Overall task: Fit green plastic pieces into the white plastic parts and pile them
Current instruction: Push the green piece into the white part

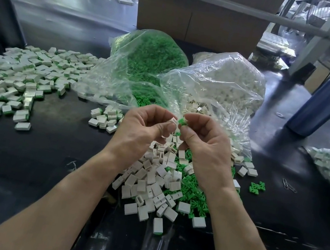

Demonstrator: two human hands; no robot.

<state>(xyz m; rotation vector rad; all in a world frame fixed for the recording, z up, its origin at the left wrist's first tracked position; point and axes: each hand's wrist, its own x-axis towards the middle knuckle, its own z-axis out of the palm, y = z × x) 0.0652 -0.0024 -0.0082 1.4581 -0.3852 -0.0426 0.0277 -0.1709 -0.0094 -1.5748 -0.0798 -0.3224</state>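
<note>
Pinching a white part [173, 120], the left hand [145, 124] meets the right hand [199, 137], which pinches a green piece [182, 121]. Both hands are raised above the loose pile [162, 181] at the bench's [41, 169] near edge.

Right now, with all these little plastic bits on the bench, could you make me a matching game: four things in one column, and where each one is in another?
Things
1. green piece
2. white part
3. blue bottle
4. pile of finished pieces

Places
A. standing at the far right of the table
B. pinched in the left hand
C. spread across the table on the left
D. pinched in the right hand

Pairs: 1-D, 2-B, 3-A, 4-C
</note>
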